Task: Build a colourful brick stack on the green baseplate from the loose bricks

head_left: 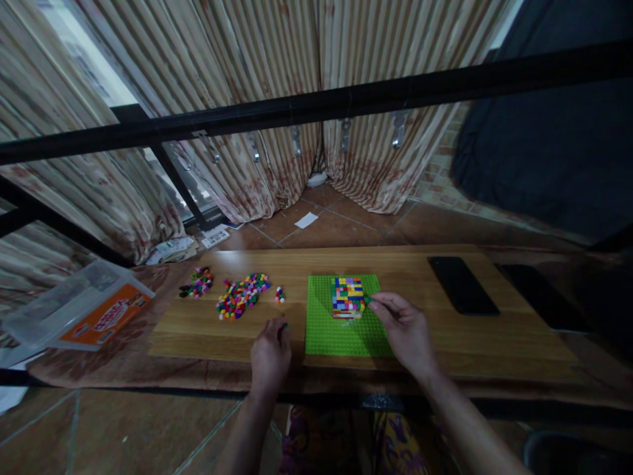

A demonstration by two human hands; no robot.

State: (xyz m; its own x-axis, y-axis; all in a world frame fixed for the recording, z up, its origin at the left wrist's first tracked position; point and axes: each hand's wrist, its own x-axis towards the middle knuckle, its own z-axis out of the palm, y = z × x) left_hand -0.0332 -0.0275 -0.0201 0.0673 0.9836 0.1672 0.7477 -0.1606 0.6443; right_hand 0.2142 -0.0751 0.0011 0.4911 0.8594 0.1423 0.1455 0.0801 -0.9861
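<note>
A multicoloured block of stacked toy bricks (347, 297) stands on a green baseplate (324, 340). My right hand (403, 323) pinches a small dark green brick (366, 300) against or right beside the stack's right side; whether it touches cannot be made out. Left of the baseplate, my left hand (271, 349) hovers low over the table with its fingers closed. A tiny green brick (285, 325) shows at its fingertips. Just beyond that hand lies a small cluster of loose bricks (279, 295).
A large pile of loose bricks (240, 297) and a smaller one (200, 284) lie on the wooden table (198, 336). A clear plastic tub (93, 310) with an orange label sits at the left. A black phone (462, 285) rests at the right, another dark slab (541, 297) beyond it.
</note>
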